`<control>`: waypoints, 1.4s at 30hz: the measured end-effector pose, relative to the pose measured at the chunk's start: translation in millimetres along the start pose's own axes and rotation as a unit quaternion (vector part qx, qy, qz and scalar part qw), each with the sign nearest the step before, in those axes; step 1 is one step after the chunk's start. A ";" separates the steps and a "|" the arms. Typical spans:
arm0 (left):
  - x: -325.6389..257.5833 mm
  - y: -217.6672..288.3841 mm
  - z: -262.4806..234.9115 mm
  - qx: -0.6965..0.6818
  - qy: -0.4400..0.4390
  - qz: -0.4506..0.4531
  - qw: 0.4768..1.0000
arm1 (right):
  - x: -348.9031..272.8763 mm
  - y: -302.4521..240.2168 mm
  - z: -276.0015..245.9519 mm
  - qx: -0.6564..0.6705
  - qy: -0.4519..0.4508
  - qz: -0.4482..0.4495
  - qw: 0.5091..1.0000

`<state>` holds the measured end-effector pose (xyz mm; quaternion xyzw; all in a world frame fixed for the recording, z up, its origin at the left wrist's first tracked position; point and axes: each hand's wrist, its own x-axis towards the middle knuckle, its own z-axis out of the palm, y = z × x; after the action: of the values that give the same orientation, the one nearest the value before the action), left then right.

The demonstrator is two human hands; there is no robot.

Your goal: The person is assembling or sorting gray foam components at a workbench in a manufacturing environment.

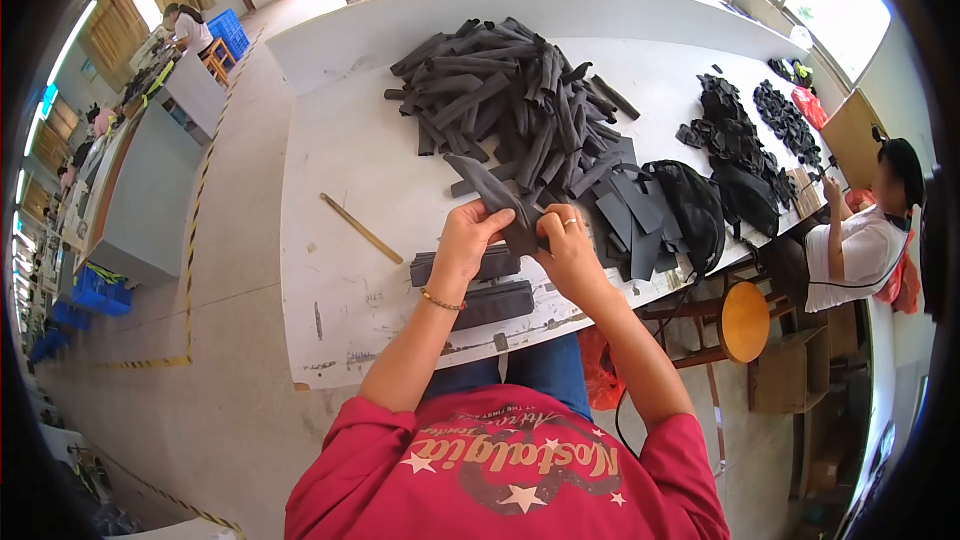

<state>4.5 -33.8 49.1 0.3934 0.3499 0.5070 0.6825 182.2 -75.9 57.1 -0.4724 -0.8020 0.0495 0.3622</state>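
Observation:
Between my hands, above the near part of the white table (335, 180), is a dark grey fabric sleeve (484, 180), its far end pointing up and left. My left hand (474, 232) pinches it with the thumb on top. Closed on its right edge, my right hand (566, 238) wears a ring; some fingertips are hidden by the cloth. Beyond lies a big heap of similar dark fabric tubes (500, 90). Flat dark panels (635, 220) lie scattered just right of my right hand. Below my hands sit two neat stacks of dark strips (488, 304), partly covered by my left wrist.
A thin wooden stick (360, 228) lies to the left. At right are a black mesh bag (690, 210), piles of small black pieces (735, 130), a round stool (743, 322) and a seated co-worker (855, 250). A low white wall (350, 35) edges the table's far side.

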 end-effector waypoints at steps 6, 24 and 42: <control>2.7 -6.0 -1.3 0.020 -0.004 0.011 1.000 | -6.2 12.9 4.4 0.041 0.015 0.038 0.998; 11.2 4.3 -20.9 -0.163 0.052 -0.017 0.985 | 1.5 -16.4 -21.6 0.022 0.074 0.062 0.995; -7.4 23.3 2.6 -0.156 0.027 0.004 0.987 | 9.7 -20.6 -20.6 -0.175 0.171 -0.058 0.968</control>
<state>-4.7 -37.4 71.6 0.2697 0.2829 0.5686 0.7238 177.5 -85.0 86.1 -0.4824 -0.7504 -0.1941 0.4081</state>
